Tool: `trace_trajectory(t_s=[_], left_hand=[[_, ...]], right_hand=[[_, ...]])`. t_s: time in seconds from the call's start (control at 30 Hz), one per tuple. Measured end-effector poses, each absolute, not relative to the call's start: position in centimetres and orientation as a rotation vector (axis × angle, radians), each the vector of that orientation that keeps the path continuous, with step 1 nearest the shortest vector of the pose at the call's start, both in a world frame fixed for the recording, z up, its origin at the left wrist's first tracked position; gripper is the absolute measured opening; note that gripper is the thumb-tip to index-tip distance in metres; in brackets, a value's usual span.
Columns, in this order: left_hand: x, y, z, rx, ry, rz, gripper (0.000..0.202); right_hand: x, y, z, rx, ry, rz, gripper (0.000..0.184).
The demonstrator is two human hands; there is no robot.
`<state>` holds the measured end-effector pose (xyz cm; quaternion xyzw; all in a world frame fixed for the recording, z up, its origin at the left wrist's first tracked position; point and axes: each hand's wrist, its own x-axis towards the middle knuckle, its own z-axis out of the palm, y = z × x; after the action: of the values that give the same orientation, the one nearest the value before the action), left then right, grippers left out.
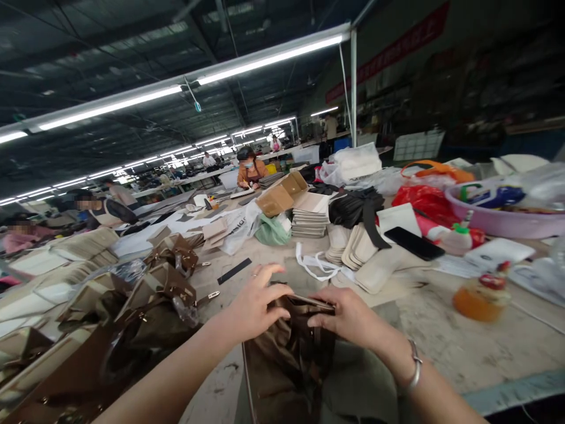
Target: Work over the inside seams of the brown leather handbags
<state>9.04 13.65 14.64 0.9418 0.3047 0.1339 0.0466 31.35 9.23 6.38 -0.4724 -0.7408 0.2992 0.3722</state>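
A dark brown bag wrapped in clear plastic lies on the worktable right in front of me. My left hand rests on the bag's top left edge, thumb and fingers pressing on the opening, a ring on one finger. My right hand grips the top right edge, fingers curled over the rim, a bracelet on the wrist. Both hands hold the bag's mouth.
A heap of brown bags lies at the left. Stacks of beige cut panels, a black phone, a black strip, a cardboard box, a pink basin and an orange jar stand around. Other people work at far tables.
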Motion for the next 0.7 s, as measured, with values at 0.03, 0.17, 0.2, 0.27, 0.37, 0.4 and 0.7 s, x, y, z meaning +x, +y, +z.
trace_trajectory(t_s=[0.03,0.17,0.2,0.27,0.37,0.4,0.7], left_hand=[[9.5,14.0,14.5,2.884,0.880,0.386,0.023],[10.3,15.1,14.0,2.901,0.756,0.409,0.004],[10.3,15.2,13.9,2.919,0.734,0.432,0.003],[10.2,15.3,13.8,2.967,0.695,0.456,0.004],[10.1,15.3,13.9,3.008,0.683,0.440,0.004],[10.0,15.4,13.8,3.003,0.696,0.433,0.005],[9.9,15.6,12.3,2.773,0.868,0.415,0.014]], right_hand=[[31.5,9.1,6.3,-1.204,-1.902,0.760,0.024],[32.0,9.0,5.8,-1.172,-1.930,0.752,0.026],[32.1,9.0,5.7,-1.170,-1.928,0.750,0.027],[32.3,9.1,5.5,-1.176,-1.918,0.746,0.028],[32.4,9.3,5.4,-1.178,-1.904,0.756,0.027],[32.4,9.3,5.4,-1.177,-1.900,0.759,0.026],[32.1,9.4,5.8,-1.187,-1.876,0.765,0.030]])
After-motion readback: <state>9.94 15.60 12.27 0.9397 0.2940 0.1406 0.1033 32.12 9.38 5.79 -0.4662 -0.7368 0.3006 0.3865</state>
